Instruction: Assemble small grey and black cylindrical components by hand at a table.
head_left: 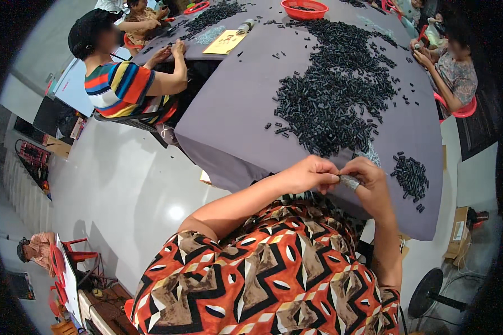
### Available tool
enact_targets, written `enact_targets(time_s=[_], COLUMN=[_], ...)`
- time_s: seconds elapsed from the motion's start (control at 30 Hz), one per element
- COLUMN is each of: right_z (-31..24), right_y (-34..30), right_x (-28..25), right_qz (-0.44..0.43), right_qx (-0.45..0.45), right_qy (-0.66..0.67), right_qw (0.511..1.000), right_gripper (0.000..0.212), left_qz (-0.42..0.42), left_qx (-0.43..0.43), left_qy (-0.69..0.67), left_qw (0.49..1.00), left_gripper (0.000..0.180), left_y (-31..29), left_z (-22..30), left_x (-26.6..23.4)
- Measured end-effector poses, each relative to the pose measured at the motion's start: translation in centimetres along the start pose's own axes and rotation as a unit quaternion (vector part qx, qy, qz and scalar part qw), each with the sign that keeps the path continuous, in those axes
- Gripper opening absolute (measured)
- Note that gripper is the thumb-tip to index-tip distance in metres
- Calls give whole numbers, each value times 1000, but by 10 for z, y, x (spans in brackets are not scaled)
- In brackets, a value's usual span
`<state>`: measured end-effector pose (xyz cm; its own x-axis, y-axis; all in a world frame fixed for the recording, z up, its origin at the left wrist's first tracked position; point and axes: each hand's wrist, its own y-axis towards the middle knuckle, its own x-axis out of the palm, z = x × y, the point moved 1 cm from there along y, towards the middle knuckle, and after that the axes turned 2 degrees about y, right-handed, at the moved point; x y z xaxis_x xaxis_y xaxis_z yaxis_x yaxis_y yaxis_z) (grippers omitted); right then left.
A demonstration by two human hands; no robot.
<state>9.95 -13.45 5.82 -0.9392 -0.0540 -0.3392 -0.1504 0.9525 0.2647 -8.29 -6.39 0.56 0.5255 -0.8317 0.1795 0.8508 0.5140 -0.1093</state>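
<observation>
Fingers pinched, my left hand (317, 174) meets my right hand (370, 181) just off the near edge of the table. My right hand is closed too, its fingertips against the left ones. A silvery-grey band (349, 182) shows along my right thumb; whether it is wrapped round it or held, I cannot tell. What the fingertips pinch is small and mostly hidden. Beyond the hands lies a big heap of small black cylindrical pieces (332, 106). Close to my right hand are small clear pieces (370, 153) and a smaller pile of black pieces (409, 176).
A grey cloth covers the table (229, 117). Toward the far end stands a red basket (304, 9), and a yellow sheet (224, 42) lies near the left edge. A person in stripes (123, 84) sits left, another person (452, 78) right. A black round stand (427, 293) is on the floor.
</observation>
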Motion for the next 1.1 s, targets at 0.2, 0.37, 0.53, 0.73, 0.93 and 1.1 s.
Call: enact_targets(time_s=[0.2, 0.37, 0.53, 0.73, 0.93, 1.1], right_z=[-1, 0, 6, 18, 7, 5], right_y=[-1, -1, -3, -5, -4, -5], right_x=[1, 2, 3, 2, 2, 2], right_qz=[-5, -6, -3, -6, -22, -11], right_qx=[34, 48, 58, 93, 29, -7], right_qy=[-32, -26, -11, 3, -51, -59], right_qw=[999, 998, 998, 996, 998, 998], right_gripper=[19, 18, 16, 16, 23, 24], left_qz=[-11, -14, -15, -5, 15, 14], left_qx=[1, 3, 1, 2, -22, -46], left_qy=[26, 27, 26, 14, -4, -18], left_qw=[1000, 1000, 1000, 1000, 1000, 999], left_gripper=[16, 16, 16, 16, 17, 15], left_y=[-1, -2, 0, 2, 4, 2], left_z=[-1, -1, -6, -7, -11, -10], left_x=[-2, -2, -3, -1, -1, -1])
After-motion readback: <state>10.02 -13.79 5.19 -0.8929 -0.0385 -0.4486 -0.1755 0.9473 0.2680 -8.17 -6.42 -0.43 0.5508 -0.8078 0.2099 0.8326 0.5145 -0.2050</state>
